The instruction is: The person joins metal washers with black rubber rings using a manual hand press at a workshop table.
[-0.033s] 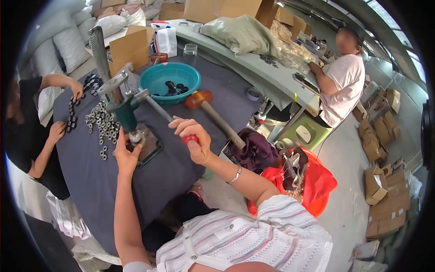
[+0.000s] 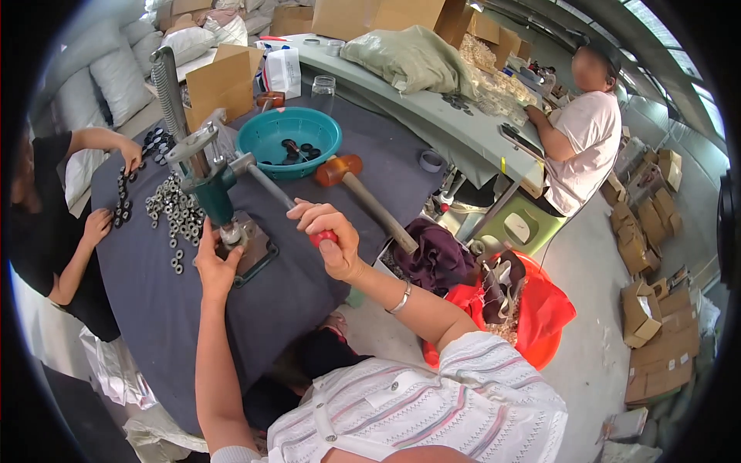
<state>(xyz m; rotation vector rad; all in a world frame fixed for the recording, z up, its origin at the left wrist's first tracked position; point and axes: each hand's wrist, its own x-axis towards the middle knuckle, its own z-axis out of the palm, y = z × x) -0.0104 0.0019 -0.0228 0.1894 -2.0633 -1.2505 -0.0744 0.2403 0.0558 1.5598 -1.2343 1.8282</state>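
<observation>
Right hand: my right hand (image 2: 328, 235) is closed around the red knob (image 2: 324, 238) at the end of the press lever (image 2: 266, 185); my grip is tight on it, fingers curled over the top, only a bit of red showing below them.
Left hand: my left hand (image 2: 214, 266) is at the base of the hand press (image 2: 210, 189), fingers spread and loosely open, fingertips touching the spot under the ram; whether there is a small part between them I cannot tell.
Press: green body, upright, standing on a dark base plate (image 2: 255, 255) on the table (image 2: 154, 309), which is covered in dark grey cloth; a coiled spring column rises behind it.
Lever: a metal rod that slopes from the press head down toward me and to my right.
Loose parts: a scatter of small metal rings (image 2: 174, 212) lies on the cloth just left of the press.
Bowl: a teal plastic bowl (image 2: 289, 139) sits behind the press with a few dark rings inside.
Mallet: a wooden-handled mallet (image 2: 363, 197) lies on the table to the right of the lever, head near the bowl, handle pointing to the table edge.
Other people: a person in black at the left has both hands on dark rings (image 2: 123, 201) near the table's far left side; another in a pale shirt sits at a light table farther right.
</observation>
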